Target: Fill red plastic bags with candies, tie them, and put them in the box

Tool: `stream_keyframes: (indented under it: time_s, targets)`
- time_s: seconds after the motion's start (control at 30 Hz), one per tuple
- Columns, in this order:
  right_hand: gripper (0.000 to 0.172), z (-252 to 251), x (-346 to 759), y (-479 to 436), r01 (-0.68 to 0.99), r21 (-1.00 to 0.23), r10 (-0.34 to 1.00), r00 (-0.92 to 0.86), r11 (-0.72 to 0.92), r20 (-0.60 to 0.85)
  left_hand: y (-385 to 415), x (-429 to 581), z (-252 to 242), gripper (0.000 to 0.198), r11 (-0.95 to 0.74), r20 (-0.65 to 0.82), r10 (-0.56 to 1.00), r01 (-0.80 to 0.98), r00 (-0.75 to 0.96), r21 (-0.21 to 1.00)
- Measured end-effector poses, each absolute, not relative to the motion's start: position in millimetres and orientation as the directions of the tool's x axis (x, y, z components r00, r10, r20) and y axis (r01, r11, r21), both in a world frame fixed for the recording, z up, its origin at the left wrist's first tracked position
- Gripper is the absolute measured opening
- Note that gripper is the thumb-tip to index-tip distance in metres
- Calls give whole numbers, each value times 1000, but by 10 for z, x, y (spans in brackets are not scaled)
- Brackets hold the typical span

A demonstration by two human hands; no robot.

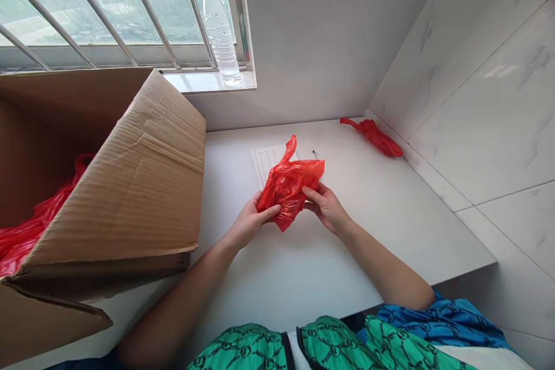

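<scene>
A crumpled red plastic bag is held up between my two hands over the white table, one loop of it sticking up at the top. My left hand grips its lower left side, thumb across the front. On the right side, my right hand pinches the plastic between thumb and fingers. Behind the bag lies a printed sheet of paper, partly covered from view. A small dark-tipped object, too small to name, lies just beyond the bag.
An open cardboard box with red plastic bags inside stands at the left. Another bunched red bag lies at the table's back right, by the tiled wall. A clear water bottle stands on the sill of the barred window.
</scene>
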State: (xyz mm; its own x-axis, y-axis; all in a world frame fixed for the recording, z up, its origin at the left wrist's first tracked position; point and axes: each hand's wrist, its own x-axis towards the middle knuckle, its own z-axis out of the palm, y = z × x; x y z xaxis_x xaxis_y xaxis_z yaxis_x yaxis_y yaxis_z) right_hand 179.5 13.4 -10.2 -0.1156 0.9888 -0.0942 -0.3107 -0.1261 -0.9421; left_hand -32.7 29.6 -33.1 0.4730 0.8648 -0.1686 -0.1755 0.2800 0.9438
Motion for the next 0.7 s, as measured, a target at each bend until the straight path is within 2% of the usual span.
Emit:
stream_keyframes:
  time_s: [0.17, 0.3, 0.57, 0.7]
  targets:
    - [30, -71, 1839, 129, -289, -952, 986, -159, -104, -59, 333, -386, -307, 52, 278, -155, 861, -194, 485, 941]
    - [40, -112, 1788, 97, -222, -966, 978, -188, -131, -90, 347, -415, -307, 47, 246, -146, 894, -193, 423, 950]
    - [39, -126, 1693, 49, -195, -975, 979, -194, -103, -64, 354, -370, -371, 38, 422, -289, 876, -323, 386, 847]
    - [37, -105, 1706, 45, -188, -978, 979, -194, -94, -57, 375, -380, -382, 34, 462, -308, 858, -353, 411, 814]
